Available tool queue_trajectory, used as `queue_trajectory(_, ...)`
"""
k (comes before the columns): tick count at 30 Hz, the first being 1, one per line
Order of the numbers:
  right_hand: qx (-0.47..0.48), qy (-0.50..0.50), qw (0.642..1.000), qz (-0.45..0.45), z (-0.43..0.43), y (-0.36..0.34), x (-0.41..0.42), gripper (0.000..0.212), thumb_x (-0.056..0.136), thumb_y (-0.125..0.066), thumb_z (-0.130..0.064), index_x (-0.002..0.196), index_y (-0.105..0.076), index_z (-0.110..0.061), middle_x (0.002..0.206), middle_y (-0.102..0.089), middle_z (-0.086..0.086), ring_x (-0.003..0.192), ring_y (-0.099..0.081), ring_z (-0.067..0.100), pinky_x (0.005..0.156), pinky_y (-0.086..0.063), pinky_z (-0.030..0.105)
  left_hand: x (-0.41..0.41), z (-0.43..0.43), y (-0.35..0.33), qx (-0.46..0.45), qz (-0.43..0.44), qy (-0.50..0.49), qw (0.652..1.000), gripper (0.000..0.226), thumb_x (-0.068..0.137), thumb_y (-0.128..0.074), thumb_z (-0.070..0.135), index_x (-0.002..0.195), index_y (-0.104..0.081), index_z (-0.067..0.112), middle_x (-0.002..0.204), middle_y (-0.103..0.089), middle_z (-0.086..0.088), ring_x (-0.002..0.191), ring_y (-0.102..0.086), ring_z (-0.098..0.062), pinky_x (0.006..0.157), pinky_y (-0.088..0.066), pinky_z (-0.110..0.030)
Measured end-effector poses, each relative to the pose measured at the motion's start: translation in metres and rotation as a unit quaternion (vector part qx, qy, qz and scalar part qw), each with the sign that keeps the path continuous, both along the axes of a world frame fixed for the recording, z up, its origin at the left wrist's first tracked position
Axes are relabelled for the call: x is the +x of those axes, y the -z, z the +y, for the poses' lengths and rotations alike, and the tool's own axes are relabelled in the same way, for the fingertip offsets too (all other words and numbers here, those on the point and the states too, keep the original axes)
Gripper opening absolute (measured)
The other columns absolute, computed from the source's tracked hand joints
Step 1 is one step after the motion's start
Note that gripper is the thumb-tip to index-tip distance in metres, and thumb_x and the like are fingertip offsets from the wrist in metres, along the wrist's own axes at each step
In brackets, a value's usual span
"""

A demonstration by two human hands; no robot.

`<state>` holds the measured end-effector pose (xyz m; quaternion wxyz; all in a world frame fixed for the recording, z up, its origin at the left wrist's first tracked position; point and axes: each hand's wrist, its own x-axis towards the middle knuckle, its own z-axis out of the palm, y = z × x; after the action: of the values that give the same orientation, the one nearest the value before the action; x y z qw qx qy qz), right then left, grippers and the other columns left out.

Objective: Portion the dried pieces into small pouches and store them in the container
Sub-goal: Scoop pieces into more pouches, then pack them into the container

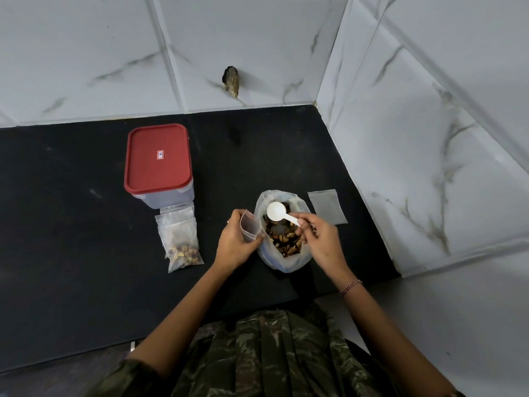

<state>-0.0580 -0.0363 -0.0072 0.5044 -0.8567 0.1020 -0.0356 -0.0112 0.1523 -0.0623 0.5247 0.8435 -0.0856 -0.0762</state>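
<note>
Here we are at the black counter [71, 224], in a corner of marbled wall tiles [429, 138]. In the middle sits the white bag [282, 262], mouth wide open, with the brown dried pieces [283, 242] showing inside.

Our left hand [234, 242] has its fingers curled round a small clear pouch [250, 227]. It holds the pouch upright, just left of the bag and right up against its rim. Our right hand [320, 239] pinches the handle of a white spoon [276, 210] between thumb and fingertips, the other fingers loosely bent. The round bowl hangs over the far side of the bag's mouth, above the pieces. We cannot tell whether it touches them. A thread bracelet [350, 286] circles that wrist.

Off to the far left stands the container [171, 199], clear-walled, with its red lid [157, 159] pressed on. Just near of it lie the filled pouches [180, 239], overlapping, their brown contents gathered at the near ends and their tops against the container's wall.

To the right of the bag, a flat pouch [326, 207] lies on the counter, close by but apart from the bag.
</note>
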Motion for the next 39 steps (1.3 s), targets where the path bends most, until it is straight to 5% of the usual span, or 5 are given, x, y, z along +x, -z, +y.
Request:
queue_trajectory(5,-0.23,-0.049,0.972,0.026,-0.023,0.003,0.003,0.025,0.096,-0.049,-0.012,0.116,-0.064,-0.01,0.1,-0.06,0.0,0.092,-0.057,0.012,0.077,-0.043,0.015,-0.007,0.001,-0.001,-0.011,0.0,-0.002,1.0,0.06,0.076,-0.08,0.028,0.122,-0.043,0.02,0.116,-0.055,0.009,0.106,-0.054,-0.005,0.082,-0.043,-0.01)
queue_trajectory(12,-0.456,-0.189,0.868,0.056,-0.011,-0.004,0.012,0.046,0.091,-0.054,-0.008,0.135,-0.046,-0.013,0.129,-0.046,0.004,0.116,-0.042,0.017,0.096,-0.042,0.026,-0.015,0.005,0.004,-0.001,0.0,0.007,1.0,0.061,0.073,-0.081,0.03,0.12,-0.044,0.022,0.112,-0.056,0.013,0.102,-0.056,0.0,0.082,-0.046,-0.012)
queue_trajectory(16,-0.448,-0.203,0.866,0.093,-0.004,-0.005,0.022,0.038,0.091,-0.056,-0.012,0.129,-0.053,-0.016,0.122,-0.05,0.002,0.111,-0.046,0.016,0.094,-0.044,0.027,-0.022,0.006,0.007,0.001,-0.015,0.005,1.0,0.058,0.072,-0.082,0.029,0.116,-0.045,0.024,0.104,-0.055,0.021,0.096,-0.056,0.009,0.076,-0.043,-0.003)
queue_trajectory(29,-0.347,-0.163,0.914,0.13,0.01,-0.003,0.033,0.028,0.097,-0.046,-0.019,0.12,-0.062,-0.016,0.116,-0.059,0.004,0.104,-0.056,0.017,0.092,-0.047,0.032,-0.025,0.0,0.018,0.014,-0.026,-0.015,0.999,0.055,0.068,-0.085,0.034,0.109,-0.05,0.023,0.103,-0.062,0.008,0.093,-0.059,-0.003,0.077,-0.046,-0.013)
queue_trajectory(39,-0.251,-0.167,0.928,0.221,-0.006,-0.018,0.034,0.025,0.097,-0.048,-0.017,0.116,-0.064,-0.013,0.117,-0.064,0.002,0.107,-0.058,0.013,0.088,-0.043,0.023,-0.028,-0.005,0.02,0.025,-0.045,-0.031,0.998,0.051,0.067,-0.084,0.037,0.103,-0.049,0.03,0.094,-0.058,0.022,0.091,-0.057,0.001,0.087,-0.051,-0.045)
